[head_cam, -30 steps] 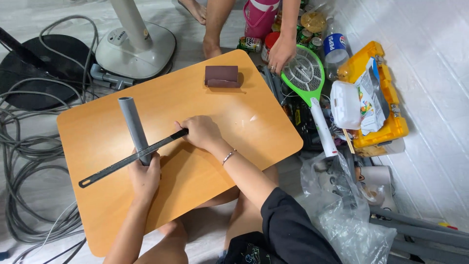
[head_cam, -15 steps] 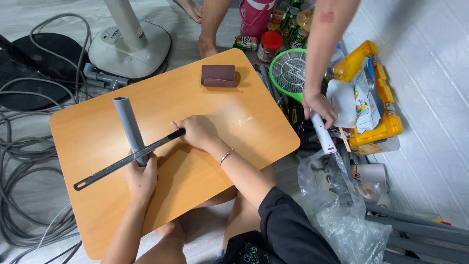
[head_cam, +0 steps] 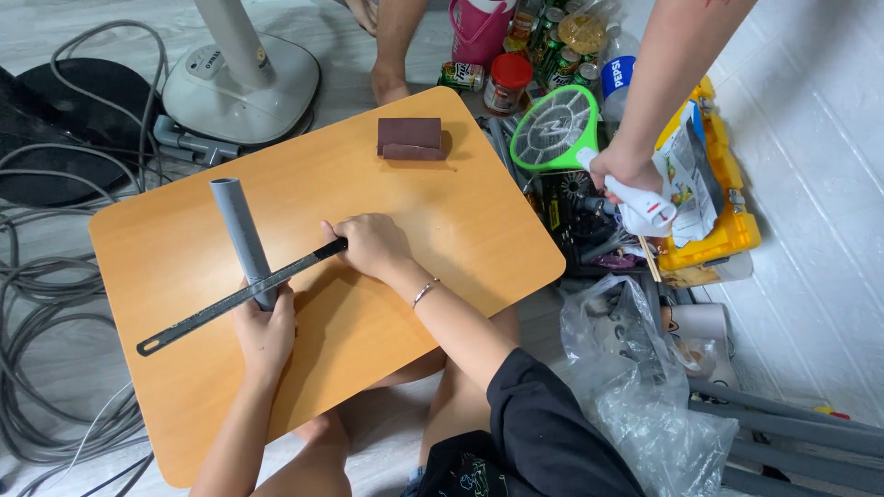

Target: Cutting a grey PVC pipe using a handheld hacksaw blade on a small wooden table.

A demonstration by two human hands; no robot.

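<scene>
Bare tabletop [head_cam: 460, 221] short of brown block [head_cam: 410, 138]

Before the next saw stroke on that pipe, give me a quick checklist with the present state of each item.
1. Pipe held down: ok. The left hand grips its near end on the table.
2. Blade across the pipe: ok, it lies over it just above the left hand.
3. Grip on the blade: ok. The right hand is closed around its right end.
4. Left fingers away from the blade: not ok, they sit right beside it.
5. Cut depth so far: cannot tell.
6. Stroke path clear: ok. The brown block lies far up the table, and the other person's hand is off it.
</scene>
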